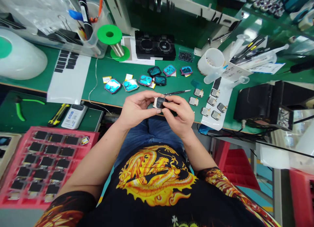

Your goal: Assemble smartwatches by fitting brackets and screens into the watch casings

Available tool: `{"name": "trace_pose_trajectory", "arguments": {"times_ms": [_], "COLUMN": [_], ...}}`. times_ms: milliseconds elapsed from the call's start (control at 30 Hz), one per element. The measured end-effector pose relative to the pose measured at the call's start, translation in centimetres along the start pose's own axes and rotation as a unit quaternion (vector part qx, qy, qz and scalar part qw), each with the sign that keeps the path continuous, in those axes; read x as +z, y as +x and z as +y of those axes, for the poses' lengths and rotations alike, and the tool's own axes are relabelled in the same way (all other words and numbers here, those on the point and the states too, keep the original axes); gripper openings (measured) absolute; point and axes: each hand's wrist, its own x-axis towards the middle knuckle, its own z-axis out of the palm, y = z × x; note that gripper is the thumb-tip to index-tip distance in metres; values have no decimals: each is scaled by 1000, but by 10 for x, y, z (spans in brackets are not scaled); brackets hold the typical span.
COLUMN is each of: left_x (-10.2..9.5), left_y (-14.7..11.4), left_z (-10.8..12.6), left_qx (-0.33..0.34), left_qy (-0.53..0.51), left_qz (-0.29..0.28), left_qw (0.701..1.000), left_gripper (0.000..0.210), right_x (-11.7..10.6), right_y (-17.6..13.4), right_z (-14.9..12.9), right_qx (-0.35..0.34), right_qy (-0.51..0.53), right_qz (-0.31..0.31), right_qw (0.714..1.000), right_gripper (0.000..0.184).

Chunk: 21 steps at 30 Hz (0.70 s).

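Between my two hands, near the table's front edge, is a small smartwatch case [160,103] with a dark face and a pale rim. My left hand [134,109] grips its left side between thumb and fingers. From the right, my right hand [180,114] has its fingertips on the dark face and edge. Just behind the hands lie tweezers [178,92]. Several watch cases with blue film [145,80] lie farther back, some with small batteries [129,77] beside them. To the right are several small grey watch modules [193,101], some on a white sheet [220,119].
A green solder spool [109,34], a black fixture [155,45] and a white cup [211,61] stand at the back. On the left is a red tray [89,135] of dark screens, with a utility knife [58,115] behind it. A black device [255,104] stands right.
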Motion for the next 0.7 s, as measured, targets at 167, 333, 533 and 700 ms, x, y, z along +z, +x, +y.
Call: {"name": "trace_pose_trajectory", "arguments": {"times_ms": [167,333,533,700], "left_x": [1,0,-3,-6], "left_y": [0,0,-1,2], "left_z": [0,0,0,3], "left_qx": [-11,-26,-21,-48], "left_qy": [7,8,8,3], "left_qz": [11,14,8,-4], "left_qw": [1000,1000,1000,999], "left_gripper": [57,57,58,58], "right_x": [0,4,1,-1], "right_y": [0,0,2,1], "right_z": [0,1,0,1], "right_qx": [23,19,9,112], "right_qy": [-12,-9,31,131], "right_qz": [-15,-6,-24,5], "right_qw": [1000,1000,999,985], "right_gripper": [13,14,20,30]}}
